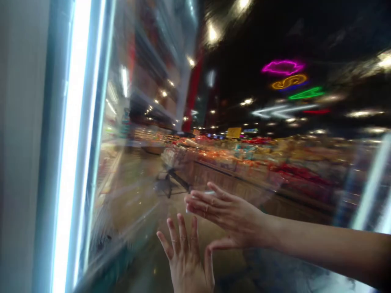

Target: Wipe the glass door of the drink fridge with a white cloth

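My left hand [186,260] reaches up from the bottom edge with its fingers spread and nothing visible in it. Just above and to its right, my right hand [226,213] comes in from the right, palm turned away and fingers stretched flat. Bits of a thin white thing [210,192] show between its fingers and at the fingertips. The palm hides the rest, and its kind is unclear. My right thumb comes close to my left thumb; I cannot tell whether they touch. Both hands seem to be at a glass pane with a blurred store behind it.
A bright vertical light tube [73,146] runs along a grey frame [21,146] on the left. Beyond are a smeared shopping cart [171,179], a long display of colourful goods [244,158] and neon signs [284,81]. Another light strip [372,183] glows at right.
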`<state>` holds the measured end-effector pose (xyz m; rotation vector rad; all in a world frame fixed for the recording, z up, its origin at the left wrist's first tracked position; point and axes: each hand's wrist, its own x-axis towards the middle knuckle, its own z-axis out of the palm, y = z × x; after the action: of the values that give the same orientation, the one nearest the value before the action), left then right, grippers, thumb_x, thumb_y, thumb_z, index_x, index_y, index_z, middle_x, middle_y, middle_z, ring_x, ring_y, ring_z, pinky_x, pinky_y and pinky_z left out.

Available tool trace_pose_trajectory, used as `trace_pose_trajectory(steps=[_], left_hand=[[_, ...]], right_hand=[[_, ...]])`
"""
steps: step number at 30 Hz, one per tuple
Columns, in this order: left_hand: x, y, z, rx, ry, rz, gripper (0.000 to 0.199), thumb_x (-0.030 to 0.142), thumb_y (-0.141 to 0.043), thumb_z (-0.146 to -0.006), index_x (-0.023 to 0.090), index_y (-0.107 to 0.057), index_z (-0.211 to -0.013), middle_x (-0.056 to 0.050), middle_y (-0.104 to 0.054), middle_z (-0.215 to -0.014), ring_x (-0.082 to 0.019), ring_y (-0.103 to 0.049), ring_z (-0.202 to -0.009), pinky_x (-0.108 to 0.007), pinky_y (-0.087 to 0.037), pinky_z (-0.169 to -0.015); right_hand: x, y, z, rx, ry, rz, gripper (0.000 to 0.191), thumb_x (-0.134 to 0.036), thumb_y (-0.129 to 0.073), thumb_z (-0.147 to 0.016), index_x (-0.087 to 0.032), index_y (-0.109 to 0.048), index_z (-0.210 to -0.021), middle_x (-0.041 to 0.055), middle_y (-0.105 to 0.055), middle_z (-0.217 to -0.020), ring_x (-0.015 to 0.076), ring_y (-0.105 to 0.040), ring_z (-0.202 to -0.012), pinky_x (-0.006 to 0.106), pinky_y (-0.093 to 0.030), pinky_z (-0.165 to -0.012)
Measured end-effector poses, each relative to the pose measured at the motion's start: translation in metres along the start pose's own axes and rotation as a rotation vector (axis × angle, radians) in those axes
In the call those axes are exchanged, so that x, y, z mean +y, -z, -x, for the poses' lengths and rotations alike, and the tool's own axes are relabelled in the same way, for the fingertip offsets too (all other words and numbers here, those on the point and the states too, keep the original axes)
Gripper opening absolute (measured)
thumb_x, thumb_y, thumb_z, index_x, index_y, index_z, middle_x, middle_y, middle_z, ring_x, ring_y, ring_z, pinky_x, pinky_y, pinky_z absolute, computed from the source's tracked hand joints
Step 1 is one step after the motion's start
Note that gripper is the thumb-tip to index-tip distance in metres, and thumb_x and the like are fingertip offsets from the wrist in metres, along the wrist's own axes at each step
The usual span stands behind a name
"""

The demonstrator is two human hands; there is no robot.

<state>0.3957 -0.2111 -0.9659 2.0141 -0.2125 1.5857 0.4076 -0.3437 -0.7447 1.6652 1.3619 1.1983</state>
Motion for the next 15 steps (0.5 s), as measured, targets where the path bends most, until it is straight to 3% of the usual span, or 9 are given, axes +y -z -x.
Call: trace_pose_trajectory(steps=[2,6,8,10,12,15], left_hand=[[0.005,0.0,-0.001,-0.004,0.008,-0.005,0.081,0.031,-0.061,-0.095,0.028,-0.019,-0.165,-0.005,-0.012,-0.176,-0.031,-0.001,-0.163,-0.06,0.003,-0.132],[0.007,0.006,-0.007,-0.023,0.014,-0.031,0.083,0.025,-0.059,-0.097,0.028,-0.013,-0.166,-0.007,-0.003,-0.176,-0.032,0.005,-0.163,-0.064,0.004,-0.131],[0.007,0.007,-0.008,-0.033,0.006,-0.052,0.085,0.022,-0.058,-0.097,0.026,-0.01,-0.167,-0.009,-0.001,-0.176,-0.032,0.007,-0.163,-0.064,0.004,-0.13],[0.008,0.004,-0.004,-0.048,-0.02,-0.066,0.086,0.02,-0.058,-0.096,0.026,-0.009,-0.167,-0.009,0.0,-0.176,-0.032,0.008,-0.163,-0.063,0.005,-0.131],[0.012,-0.002,0.004,-0.07,-0.054,-0.057,0.085,0.019,-0.058,-0.096,0.03,-0.011,-0.166,-0.006,-0.001,-0.176,-0.03,0.007,-0.163,-0.062,0.006,-0.131],[0.027,-0.013,0.021,-0.103,-0.136,-0.02,0.084,0.021,-0.061,-0.095,0.034,-0.016,-0.165,-0.001,-0.004,-0.176,-0.028,0.005,-0.163,-0.062,0.007,-0.131]], right_hand=[[-0.004,0.002,0.017,-0.006,-0.04,-0.007,0.098,-0.077,-0.043,-0.095,-0.012,-0.02,-0.166,0.0064,-0.025,-0.173,0.0223,-0.008,-0.164,0.049,-0.002,-0.135],[-0.007,0.006,0.041,0.061,-0.548,0.089,0.097,-0.066,-0.046,-0.099,-0.014,-0.001,-0.167,0.0089,0.0,-0.175,0.0311,-0.003,-0.164,0.057,0.005,-0.133],[-0.033,-0.001,0.058,0.036,-0.515,0.081,0.096,-0.07,-0.037,-0.1,-0.012,-0.002,-0.167,0.0079,0.003,-0.174,0.0287,0.003,-0.164,0.055,0.008,-0.133],[-0.068,-0.011,0.078,-0.022,-0.313,0.049,0.095,-0.074,-0.029,-0.099,-0.01,-0.009,-0.167,0.0066,-0.003,-0.175,0.0242,0.002,-0.164,0.051,0.006,-0.134],[-0.09,-0.018,0.096,-0.048,-0.241,0.057,0.091,-0.073,-0.029,-0.1,-0.012,-0.015,-0.166,0.0052,-0.007,-0.175,0.022,-0.001,-0.164,0.049,0.003,-0.135],[-0.092,-0.017,0.114,-0.013,-0.49,0.099,0.093,-0.071,-0.038,-0.1,-0.012,-0.011,-0.167,0.0088,-0.008,-0.174,0.0254,0.001,-0.164,0.054,0.003,-0.134]])
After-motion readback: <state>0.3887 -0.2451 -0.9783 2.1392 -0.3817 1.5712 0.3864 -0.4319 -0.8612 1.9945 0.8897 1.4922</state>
